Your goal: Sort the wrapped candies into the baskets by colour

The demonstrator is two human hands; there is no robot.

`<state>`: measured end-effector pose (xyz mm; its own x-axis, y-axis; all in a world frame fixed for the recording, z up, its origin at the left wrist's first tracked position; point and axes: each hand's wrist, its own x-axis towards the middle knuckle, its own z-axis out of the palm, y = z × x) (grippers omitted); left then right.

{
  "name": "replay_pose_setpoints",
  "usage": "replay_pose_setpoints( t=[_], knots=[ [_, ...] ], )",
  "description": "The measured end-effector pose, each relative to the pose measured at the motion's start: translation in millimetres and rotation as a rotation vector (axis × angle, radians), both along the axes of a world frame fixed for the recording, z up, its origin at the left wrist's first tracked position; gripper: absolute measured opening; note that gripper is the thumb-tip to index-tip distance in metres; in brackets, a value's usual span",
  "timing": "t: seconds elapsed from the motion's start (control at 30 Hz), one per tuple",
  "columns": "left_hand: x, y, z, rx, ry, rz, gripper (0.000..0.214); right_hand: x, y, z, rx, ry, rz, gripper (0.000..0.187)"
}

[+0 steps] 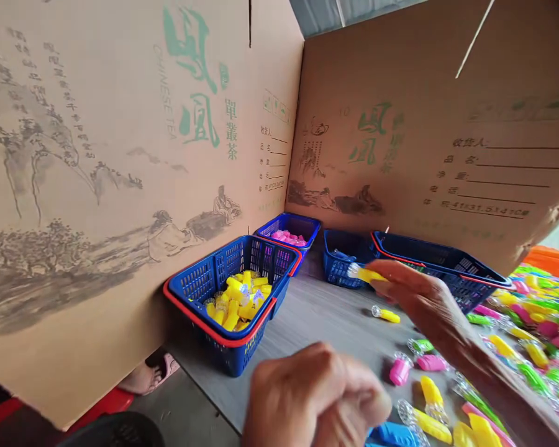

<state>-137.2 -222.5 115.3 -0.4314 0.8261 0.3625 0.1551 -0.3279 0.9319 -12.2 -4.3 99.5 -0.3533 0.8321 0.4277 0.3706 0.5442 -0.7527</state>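
Note:
At the lower middle, my left hand (312, 397) is closed with its fingers curled and slightly blurred. Whether anything is inside it cannot be seen. Over the table, my right hand (414, 288) pinches a small yellow plastic piece with a clear faceted end (368, 274), in front of a blue basket (342, 270). Another yellow piece (386, 315) lies on the grey table (302, 310) below it. Pink pieces (400, 370), blue ones (394, 434) and more yellow ones are scattered to the right of my left hand.
A red-rimmed blue basket (242, 354) holding yellow pieces stands at the table's left edge. Behind it, another basket (310, 228) contains pink pieces. A wide basket (447, 264) stands at back right, near a mixed coloured heap (545, 310). Cardboard walls (121, 248) enclose the back and left.

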Motion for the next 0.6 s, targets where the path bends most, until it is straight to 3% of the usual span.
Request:
replay_pose_setpoints(
  t=[0.07, 0.17, 0.23, 0.3, 0.37, 0.47, 0.6],
  knots=[
    [-32, -17, 24.9, -0.017, 0.351, 0.24, 0.014, -40, -8, 22.3, 0.095, -0.011, 0.217, 0.03],
    [-102, 6, 61.6, -0.219, 0.866, 0.481, 0.016, -98, -8, 43.4, 0.265, -0.053, 0.385, 0.029],
    [-145, 40, 70.0, -0.475, 1.116, 0.426, 0.019, -121, -8, 49.4, 0.277, -0.045, 0.398, 0.03],
    [-175, 73, 61.7, -0.644, 1.173, 0.203, 0.023, -124, -16, 52.1, 0.222, 0.019, 0.421, 0.028],
    [-190, 97, 43.0, -0.684, 1.154, 0.096, 0.026, -109, -31, 51.9, 0.148, 0.081, 0.451, 0.024],
    [-194, 114, 14.6, -0.696, 1.114, 0.068, 0.032, -59, -54, 41.1, -0.005, 0.088, 0.419, 0.022],
    [-185, 119, -4.9, -0.734, 1.092, 0.073, 0.043, 24, -61, -0.9, -0.216, 0.153, 0.178, 0.033]
  ],
)
